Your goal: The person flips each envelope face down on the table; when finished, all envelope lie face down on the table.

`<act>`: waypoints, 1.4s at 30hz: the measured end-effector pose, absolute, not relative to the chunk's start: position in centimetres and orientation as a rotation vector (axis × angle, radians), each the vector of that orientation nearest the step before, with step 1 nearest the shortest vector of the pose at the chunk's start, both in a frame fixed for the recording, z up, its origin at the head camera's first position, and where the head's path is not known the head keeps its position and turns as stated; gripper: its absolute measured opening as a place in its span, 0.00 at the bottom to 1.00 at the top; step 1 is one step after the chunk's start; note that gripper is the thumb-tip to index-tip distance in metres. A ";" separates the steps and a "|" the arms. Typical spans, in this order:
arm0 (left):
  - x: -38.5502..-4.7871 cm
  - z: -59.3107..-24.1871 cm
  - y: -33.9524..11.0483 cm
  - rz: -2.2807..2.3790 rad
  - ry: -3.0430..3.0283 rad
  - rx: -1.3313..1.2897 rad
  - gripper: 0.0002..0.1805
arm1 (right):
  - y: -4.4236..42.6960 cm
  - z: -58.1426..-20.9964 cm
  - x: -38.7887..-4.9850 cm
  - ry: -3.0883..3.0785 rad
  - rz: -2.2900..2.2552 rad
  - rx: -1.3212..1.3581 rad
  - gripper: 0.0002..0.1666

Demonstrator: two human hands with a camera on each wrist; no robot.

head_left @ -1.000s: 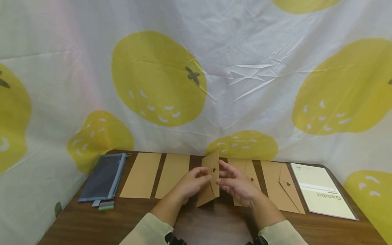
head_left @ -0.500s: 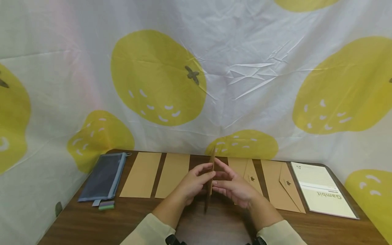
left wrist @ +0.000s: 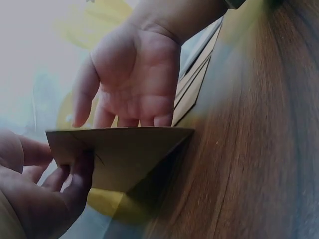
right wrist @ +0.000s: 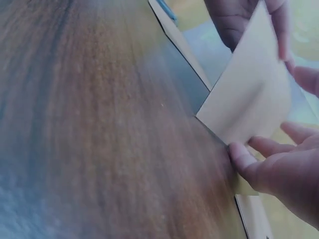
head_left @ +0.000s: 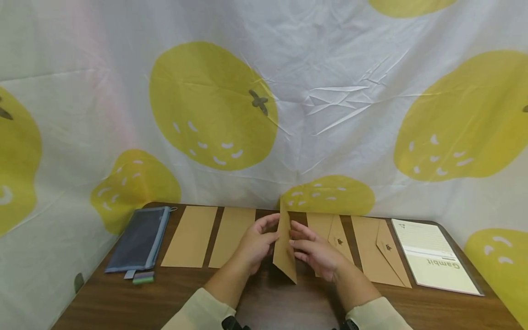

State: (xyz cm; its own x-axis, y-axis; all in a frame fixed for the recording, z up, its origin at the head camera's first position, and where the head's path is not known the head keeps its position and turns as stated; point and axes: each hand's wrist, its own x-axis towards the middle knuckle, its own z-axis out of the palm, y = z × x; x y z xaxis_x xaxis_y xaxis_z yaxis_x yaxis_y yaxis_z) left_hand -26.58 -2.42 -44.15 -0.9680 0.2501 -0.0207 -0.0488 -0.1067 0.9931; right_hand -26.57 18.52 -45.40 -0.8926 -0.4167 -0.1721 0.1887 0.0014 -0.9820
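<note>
A brown kraft-paper envelope [head_left: 284,247] stands nearly upright between the hands, its plain side facing right. On its left side, the left hand [head_left: 253,243] holds it with thumb and fingers near the edge; in the left wrist view, bent fingers [left wrist: 82,174] lie against its face. The right hand [head_left: 317,252] reaches in from the right with extended fingers, fingertips at the plain side. In the right wrist view the right thumb [right wrist: 241,154] is at the envelope's lower edge. Whether every fingertip touches the paper is hard to tell. The envelope's crown-printed flap side is hidden in the head view.
Two plain brown envelopes [head_left: 189,236] lie left of the hands. Two more lie flap side up to the right [head_left: 377,250]. A dark zip pouch [head_left: 138,238] and a small striped block [head_left: 143,277] are at far left, a "Gambit" pad [head_left: 437,256] at far right.
The envelope has turned about its upright axis, from its crown-printed flap side showing, through edge-on, to its plain side showing. The hands stay nearly in place, with small finger shifts.
</note>
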 end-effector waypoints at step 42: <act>-26.1 -44.8 -1.0 1.877 2.261 0.191 0.35 | 22.3 -43.8 -27.2 1.912 -2.148 -0.095 0.39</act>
State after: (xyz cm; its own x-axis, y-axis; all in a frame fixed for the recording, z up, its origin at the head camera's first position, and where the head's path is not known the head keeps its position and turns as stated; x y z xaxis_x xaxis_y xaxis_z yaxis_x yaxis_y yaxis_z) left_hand -26.09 -0.99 -44.85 -0.9723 0.2235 -0.0681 -0.0258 0.1869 0.9820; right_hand -27.21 22.33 -43.81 -0.9632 -0.2381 -0.1248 0.1515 -0.0974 -0.9836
